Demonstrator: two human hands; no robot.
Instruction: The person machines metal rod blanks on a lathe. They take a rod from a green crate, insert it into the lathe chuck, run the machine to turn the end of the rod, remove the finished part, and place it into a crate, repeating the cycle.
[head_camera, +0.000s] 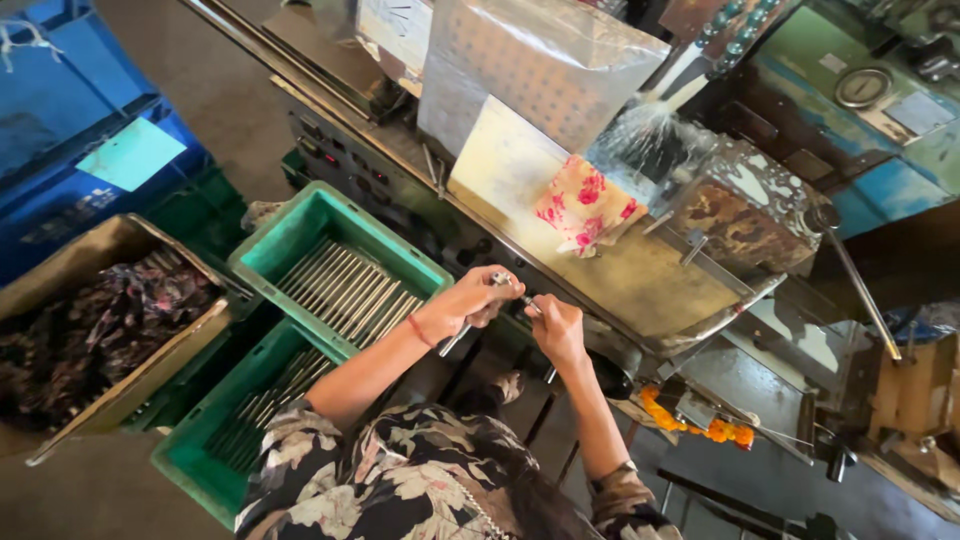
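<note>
A seated worker's left hand and right hand both grip one metal rod just right of the upper green crate, whose stacked rods lie within easy reach, at the machine bench edge.

A green crate is sitting at the left with metal rods lying in it, and a second green crate is sitting below. A cardboard box is holding dark scraps. A floral cloth is lying on the machine bench.
</note>
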